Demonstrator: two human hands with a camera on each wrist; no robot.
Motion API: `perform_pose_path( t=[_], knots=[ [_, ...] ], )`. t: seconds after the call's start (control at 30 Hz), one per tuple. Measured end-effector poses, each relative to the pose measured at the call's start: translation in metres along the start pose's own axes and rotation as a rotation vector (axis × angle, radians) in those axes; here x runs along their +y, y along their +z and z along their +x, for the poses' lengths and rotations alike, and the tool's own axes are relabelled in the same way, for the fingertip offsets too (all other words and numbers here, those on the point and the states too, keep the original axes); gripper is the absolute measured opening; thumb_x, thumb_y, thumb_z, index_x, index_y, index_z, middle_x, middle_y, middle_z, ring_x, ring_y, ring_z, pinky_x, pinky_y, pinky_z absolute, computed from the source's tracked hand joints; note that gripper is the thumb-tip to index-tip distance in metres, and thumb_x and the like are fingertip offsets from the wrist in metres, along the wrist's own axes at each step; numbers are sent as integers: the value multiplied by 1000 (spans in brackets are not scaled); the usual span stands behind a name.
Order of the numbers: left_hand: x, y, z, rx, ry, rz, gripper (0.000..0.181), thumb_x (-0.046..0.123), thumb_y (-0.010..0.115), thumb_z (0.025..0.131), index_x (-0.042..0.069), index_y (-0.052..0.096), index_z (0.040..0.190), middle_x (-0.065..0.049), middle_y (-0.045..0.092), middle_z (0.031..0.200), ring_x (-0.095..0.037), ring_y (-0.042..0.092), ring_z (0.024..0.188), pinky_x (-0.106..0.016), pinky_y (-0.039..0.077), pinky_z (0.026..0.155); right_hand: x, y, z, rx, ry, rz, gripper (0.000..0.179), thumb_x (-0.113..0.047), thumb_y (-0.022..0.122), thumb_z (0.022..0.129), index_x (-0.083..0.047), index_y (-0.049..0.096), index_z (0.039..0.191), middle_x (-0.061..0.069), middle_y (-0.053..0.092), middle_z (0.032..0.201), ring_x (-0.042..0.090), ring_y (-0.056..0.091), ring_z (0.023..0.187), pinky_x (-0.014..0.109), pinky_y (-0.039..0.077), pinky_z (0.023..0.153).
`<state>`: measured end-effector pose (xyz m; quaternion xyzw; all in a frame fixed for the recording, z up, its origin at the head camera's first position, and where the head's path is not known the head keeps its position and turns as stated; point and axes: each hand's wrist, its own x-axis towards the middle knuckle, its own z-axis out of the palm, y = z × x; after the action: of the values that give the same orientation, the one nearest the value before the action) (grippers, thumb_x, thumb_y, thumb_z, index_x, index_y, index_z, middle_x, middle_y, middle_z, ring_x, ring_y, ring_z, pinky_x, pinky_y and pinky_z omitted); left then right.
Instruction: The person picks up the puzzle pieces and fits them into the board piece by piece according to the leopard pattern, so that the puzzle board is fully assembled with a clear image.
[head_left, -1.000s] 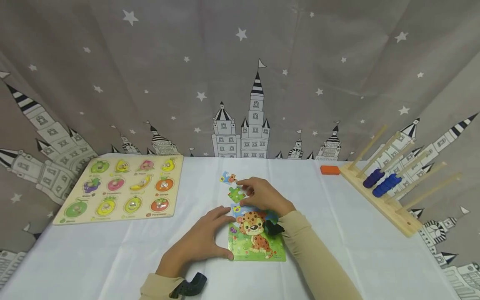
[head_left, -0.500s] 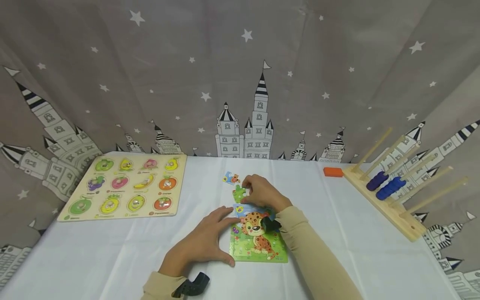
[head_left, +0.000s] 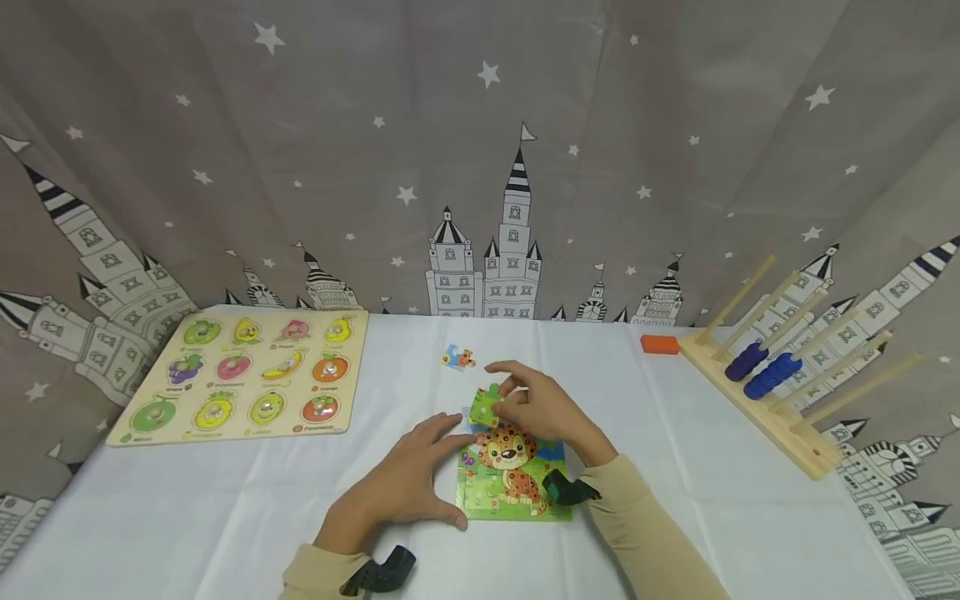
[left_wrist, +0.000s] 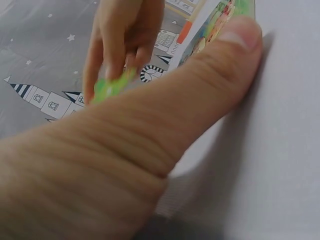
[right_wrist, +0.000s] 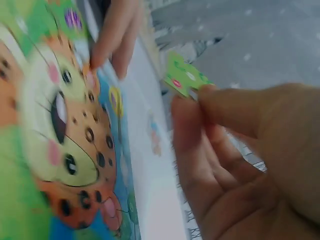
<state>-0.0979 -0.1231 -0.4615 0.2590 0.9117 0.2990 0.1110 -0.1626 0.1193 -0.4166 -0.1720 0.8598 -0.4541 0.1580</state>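
Between thumb and fingers my right hand pinches a green jigsaw piece. In the head view it is over the top edge of the leopard puzzle; the right wrist view shows the green jigsaw piece lifted off the table. My left hand lies along the puzzle's left side, thumb and fingers spread, fingertips at its upper left edge. In the left wrist view the thumb of my left hand reaches to the puzzle's border. A second jigsaw piece, blue and orange, lies on the table beyond the puzzle.
A wooden fruit knob board lies at the left. On the right stands a wooden peg rack with purple and blue beads on its pegs, and a red block lies beside it. A grey castle-print curtain hangs behind the white table.
My right hand has picked up the green jigsaw piece and brought it nearer, towards the puzzle's top edge. The left hand has stayed in place.
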Motion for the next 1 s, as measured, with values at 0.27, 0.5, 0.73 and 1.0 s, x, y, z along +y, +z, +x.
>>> perform_pose_path(
  t=[0.27, 0.5, 0.73, 1.0],
  knots=[
    [-4, -2, 1, 3, -44, 8, 112, 71, 87, 56, 28, 49, 152, -5, 30, 167, -36, 22, 157, -63, 21, 125, -3, 19, -35, -144, -122, -146, 18, -13, 68, 98, -21, 74, 112, -6, 66, 85, 1, 58, 63, 19, 48, 59],
    [-3, 0, 0, -2, -40, -12, 98, 70, 83, 66, 30, 51, 150, -4, 31, 167, -36, 22, 157, -63, 22, 125, -6, 38, -39, -145, -121, -296, 18, -14, 74, 94, -17, 77, 112, -12, 55, 64, -1, 46, 56, 31, 54, 79],
    [0, 2, 0, 34, -36, -15, 72, 58, 75, 85, 28, 55, 147, -3, 34, 166, -34, 25, 156, -62, 26, 124, -13, 43, -42, -143, -109, -357, 24, -15, 74, 93, -12, 77, 117, -6, 70, 87, 0, 51, 70, 25, 53, 74],
    [0, 6, 1, 63, -28, 22, 63, 52, 71, 91, 26, 56, 146, -5, 37, 164, -34, 28, 155, -60, 26, 124, -15, 47, -43, -113, -169, -478, 22, -13, 76, 91, -10, 78, 113, -9, 61, 80, 2, 47, 75, 17, 41, 68]
  ],
)
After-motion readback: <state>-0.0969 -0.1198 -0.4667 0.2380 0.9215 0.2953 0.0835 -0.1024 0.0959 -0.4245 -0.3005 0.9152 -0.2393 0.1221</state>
